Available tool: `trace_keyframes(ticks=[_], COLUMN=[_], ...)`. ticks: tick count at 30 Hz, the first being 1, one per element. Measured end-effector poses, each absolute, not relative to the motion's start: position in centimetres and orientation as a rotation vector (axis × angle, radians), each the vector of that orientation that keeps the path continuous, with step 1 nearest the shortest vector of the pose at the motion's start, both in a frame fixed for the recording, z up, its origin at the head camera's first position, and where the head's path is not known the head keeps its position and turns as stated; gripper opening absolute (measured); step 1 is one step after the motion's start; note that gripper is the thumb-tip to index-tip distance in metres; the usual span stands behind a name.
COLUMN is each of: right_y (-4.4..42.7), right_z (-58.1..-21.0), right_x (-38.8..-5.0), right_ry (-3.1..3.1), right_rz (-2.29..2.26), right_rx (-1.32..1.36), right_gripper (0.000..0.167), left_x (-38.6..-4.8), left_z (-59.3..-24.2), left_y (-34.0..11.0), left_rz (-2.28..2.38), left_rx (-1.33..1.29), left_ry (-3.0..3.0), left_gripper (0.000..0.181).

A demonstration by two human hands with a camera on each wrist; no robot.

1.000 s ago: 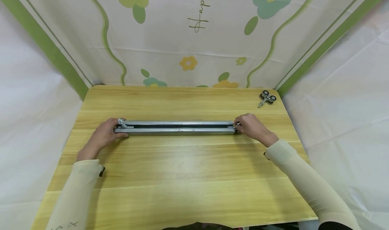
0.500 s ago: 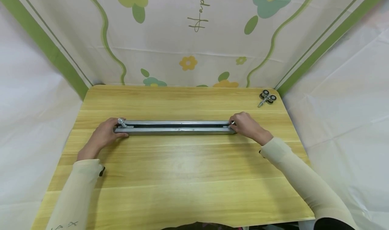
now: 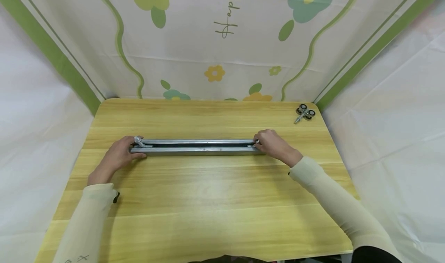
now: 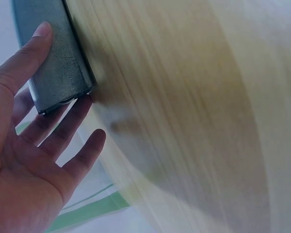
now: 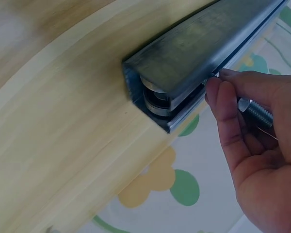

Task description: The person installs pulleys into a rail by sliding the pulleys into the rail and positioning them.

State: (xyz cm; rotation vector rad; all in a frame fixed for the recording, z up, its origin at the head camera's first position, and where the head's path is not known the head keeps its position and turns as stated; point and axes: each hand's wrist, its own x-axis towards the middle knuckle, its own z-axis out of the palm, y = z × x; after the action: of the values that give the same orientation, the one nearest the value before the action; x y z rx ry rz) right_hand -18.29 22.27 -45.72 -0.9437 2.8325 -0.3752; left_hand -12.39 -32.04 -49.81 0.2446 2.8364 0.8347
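Toward the tabletop's (image 3: 208,201) far edge: left hand (image 3: 114,156) loosely clasps steel rail (image 3: 198,151); right hand (image 3: 273,144), fingers curled, pinches bolt (image 5: 258,115). Best: brace rail, slide bolt parallel to slot (image 3: 205,145).

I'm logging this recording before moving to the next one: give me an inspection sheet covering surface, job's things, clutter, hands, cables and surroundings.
Surface: wood-grain table, rounded far corners.
Job's things: metal rail, slot facing up; a bolt sticks out near its left end; wheels sit inside its right end; separate wheeled trolley lies near the table's far right corner.
Clutter: nothing seen.
Hands: left hand grips the rail's left end; right hand holds a threaded stem at the right end.
Cables: nothing seen.
Surroundings: flower-printed sheet behind, white sheeting either side.
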Motion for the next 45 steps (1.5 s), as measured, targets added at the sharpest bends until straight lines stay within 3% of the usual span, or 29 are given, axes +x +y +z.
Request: trace_keyframes(ticks=[45], right_y=[13.9], right_z=[-46.0], right_x=[-18.2], right_ry=[2.760], right_rz=[-0.447], right_rx=[-1.122], right_gripper=[0.010], left_x=[-12.2], left_z=[-49.8], left_y=[-32.0], left_rz=[0.866], left_rx=[0.249], left_ry=[2.849], left_gripper=[0.069])
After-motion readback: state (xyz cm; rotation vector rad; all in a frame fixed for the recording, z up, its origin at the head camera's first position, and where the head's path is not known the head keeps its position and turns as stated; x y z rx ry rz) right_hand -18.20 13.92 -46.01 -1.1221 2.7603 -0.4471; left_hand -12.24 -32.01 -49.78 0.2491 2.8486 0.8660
